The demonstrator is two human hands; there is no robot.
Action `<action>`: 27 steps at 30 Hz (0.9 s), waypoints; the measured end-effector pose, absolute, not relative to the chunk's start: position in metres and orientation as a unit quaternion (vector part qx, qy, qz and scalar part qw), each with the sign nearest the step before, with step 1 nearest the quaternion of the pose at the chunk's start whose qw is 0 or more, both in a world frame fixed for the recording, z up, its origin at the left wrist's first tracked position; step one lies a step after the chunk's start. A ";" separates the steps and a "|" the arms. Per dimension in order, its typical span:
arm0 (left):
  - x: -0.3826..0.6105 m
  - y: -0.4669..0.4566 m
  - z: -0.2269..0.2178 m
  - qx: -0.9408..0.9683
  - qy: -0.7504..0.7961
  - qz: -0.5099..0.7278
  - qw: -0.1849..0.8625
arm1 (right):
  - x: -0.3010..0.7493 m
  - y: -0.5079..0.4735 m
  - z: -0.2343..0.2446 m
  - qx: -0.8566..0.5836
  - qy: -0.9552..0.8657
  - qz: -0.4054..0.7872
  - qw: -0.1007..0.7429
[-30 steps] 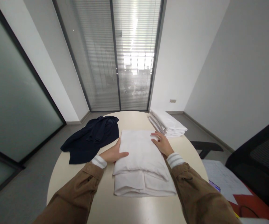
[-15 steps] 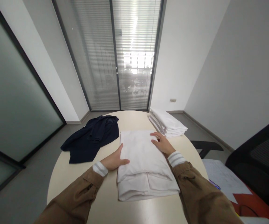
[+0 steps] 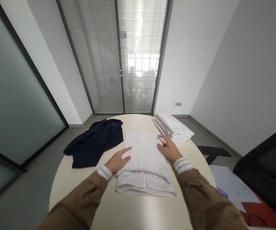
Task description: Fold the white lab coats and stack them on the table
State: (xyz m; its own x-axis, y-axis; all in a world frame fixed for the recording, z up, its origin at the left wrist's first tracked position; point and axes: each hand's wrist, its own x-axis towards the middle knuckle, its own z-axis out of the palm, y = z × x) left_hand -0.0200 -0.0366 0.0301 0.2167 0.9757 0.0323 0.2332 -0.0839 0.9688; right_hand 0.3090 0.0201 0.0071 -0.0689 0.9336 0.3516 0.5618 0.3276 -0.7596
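A folded white garment [image 3: 142,155] lies flat on the round table, its layered lower folds toward me. My left hand [image 3: 117,160] rests at its left side, thumb and forefinger spread over the cloth. At the upper right side is my right hand [image 3: 171,149], fingers apart, the tips at the garment's edge. Neither hand shows a grip on the fabric; the undersides of both are hidden. A dark navy garment [image 3: 87,153] lies loosely bunched to the left. A stack of folded white cloth [image 3: 175,126] sits beyond my right hand.
The pale round table [image 3: 133,214] carries all the clothing. On the right stand a black mesh chair [image 3: 269,169] and its armrest [image 3: 214,151], with papers [image 3: 233,182], a pen [image 3: 222,192] and something red [image 3: 262,212] nearby. A glass partition with blinds [image 3: 99,64] stands behind.
The folded white garment has shifted a little away from me and to the left. My left hand now reaches further over its left side; my right hand stays by the upper right edge.
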 end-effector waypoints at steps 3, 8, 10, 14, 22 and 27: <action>-0.023 -0.041 0.039 0.646 0.450 0.362 0.499 | 0.312 0.013 0.013 -0.496 -0.727 0.274 0.388; -0.021 -0.039 0.037 0.690 0.467 0.316 0.454 | 0.307 0.014 0.009 -0.454 -0.759 0.277 0.376; -0.018 -0.036 0.032 0.685 0.493 0.335 0.418 | 0.303 0.017 0.005 -0.461 -0.752 0.261 0.392; -0.017 -0.033 0.027 0.677 0.509 0.381 0.371 | 0.298 0.018 0.003 -0.468 -0.746 0.251 0.402; -0.040 -0.048 0.047 0.761 0.443 0.244 0.407 | 0.299 0.011 0.010 -0.473 -0.773 0.218 0.363; -0.046 -0.051 0.045 0.796 0.417 0.157 0.410 | 0.300 0.011 0.009 -0.440 -0.788 0.240 0.358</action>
State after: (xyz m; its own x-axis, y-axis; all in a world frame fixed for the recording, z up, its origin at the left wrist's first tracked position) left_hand -0.0457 -0.0507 0.0453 0.6027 0.7925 -0.0932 0.5355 -0.3151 0.7836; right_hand 0.3000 0.0106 0.0094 -0.3561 0.8653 0.3528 0.5221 0.4974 -0.6928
